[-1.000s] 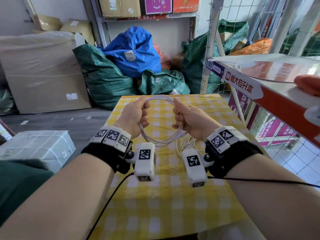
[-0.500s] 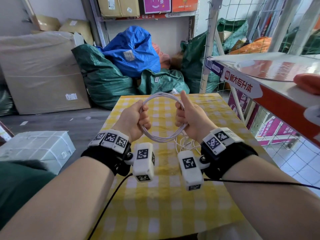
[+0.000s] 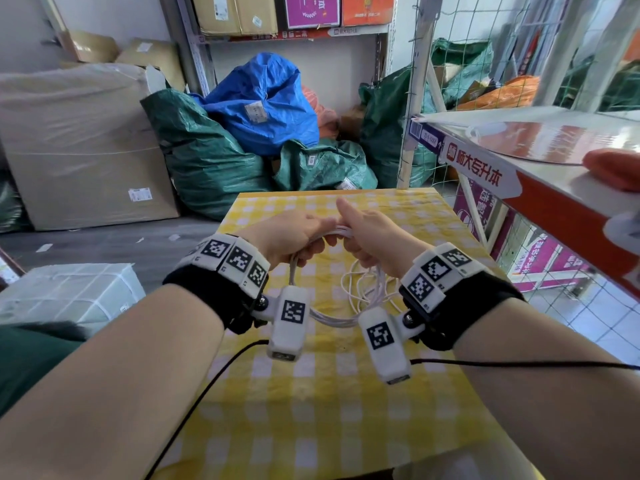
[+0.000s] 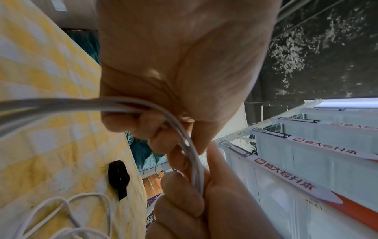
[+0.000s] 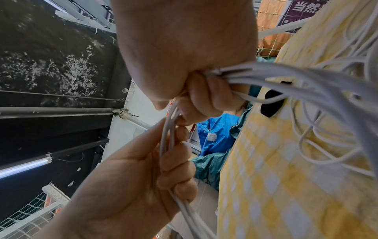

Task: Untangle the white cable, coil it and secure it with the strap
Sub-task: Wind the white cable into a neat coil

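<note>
hands now knuckle to knuckle, left hand (image 3: 291, 237) and right hand (image 3: 374, 233) gripping flattened white cable (image 3: 332, 320) coil

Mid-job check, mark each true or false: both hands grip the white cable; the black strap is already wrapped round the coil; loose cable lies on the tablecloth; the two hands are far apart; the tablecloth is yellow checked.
1. Both the left hand and right hand grip the white cable: true.
2. The black strap is round the coil: false, it lies on the tablecloth.
3. Loose cable lies on the tablecloth: true.
4. The hands are far apart: false, they are close together.
5. The tablecloth is yellow checked: true.
</note>
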A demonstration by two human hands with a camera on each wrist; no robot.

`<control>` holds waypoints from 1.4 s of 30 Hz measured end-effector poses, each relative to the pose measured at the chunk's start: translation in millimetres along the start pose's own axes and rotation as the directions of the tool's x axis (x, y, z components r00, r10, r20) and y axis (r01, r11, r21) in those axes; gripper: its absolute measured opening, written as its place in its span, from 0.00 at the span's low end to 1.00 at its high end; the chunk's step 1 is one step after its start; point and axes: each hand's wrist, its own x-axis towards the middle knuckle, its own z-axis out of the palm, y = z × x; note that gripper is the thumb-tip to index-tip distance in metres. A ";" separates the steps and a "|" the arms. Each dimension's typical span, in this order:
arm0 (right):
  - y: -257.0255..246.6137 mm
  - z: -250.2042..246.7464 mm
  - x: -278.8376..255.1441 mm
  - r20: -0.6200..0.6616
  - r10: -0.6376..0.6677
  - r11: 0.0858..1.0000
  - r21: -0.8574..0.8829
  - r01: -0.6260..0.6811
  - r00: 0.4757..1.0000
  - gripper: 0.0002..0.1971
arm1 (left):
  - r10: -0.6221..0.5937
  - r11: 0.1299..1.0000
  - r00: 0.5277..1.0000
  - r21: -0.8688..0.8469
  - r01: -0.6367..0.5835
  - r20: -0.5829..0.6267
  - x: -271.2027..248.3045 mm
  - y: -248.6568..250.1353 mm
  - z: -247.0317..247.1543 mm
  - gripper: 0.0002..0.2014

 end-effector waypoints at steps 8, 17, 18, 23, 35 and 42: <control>0.2 -15.2 3.8 -0.004 -0.048 0.950 0.310 0.047 0.999 0.31 | 0.021 0.914 0.991 -0.399 -0.071 -0.129 6.7 -10.1 -2.3 0.20; 8.9 -15.7 5.5 -0.065 -0.039 0.967 0.249 0.054 0.997 0.22 | -0.033 0.803 0.990 -0.594 -0.054 -0.134 7.1 -25.1 -18.0 0.21; 8.0 -15.2 5.2 -0.059 -0.036 0.968 0.244 0.050 0.998 0.22 | -0.040 0.819 0.993 -0.573 -0.031 -0.111 5.3 -25.3 -18.6 0.20; 4.2 -11.3 4.2 -0.024 -0.040 0.995 0.094 0.042 0.999 0.23 | -0.057 0.932 0.998 -0.358 0.047 -0.017 -3.0 -17.4 -17.4 0.21; 2.1 -4.1 1.9 -0.017 -0.111 0.982 -0.156 0.107 0.994 0.24 | -0.050 0.954 0.984 -0.283 0.098 0.173 -2.1 -11.4 -8.5 0.23; 5.3 -4.8 4.7 -0.029 -0.088 0.996 -0.033 0.087 0.996 0.24 | -0.044 0.907 0.994 -0.414 0.081 0.098 0.4 -18.0 -7.6 0.19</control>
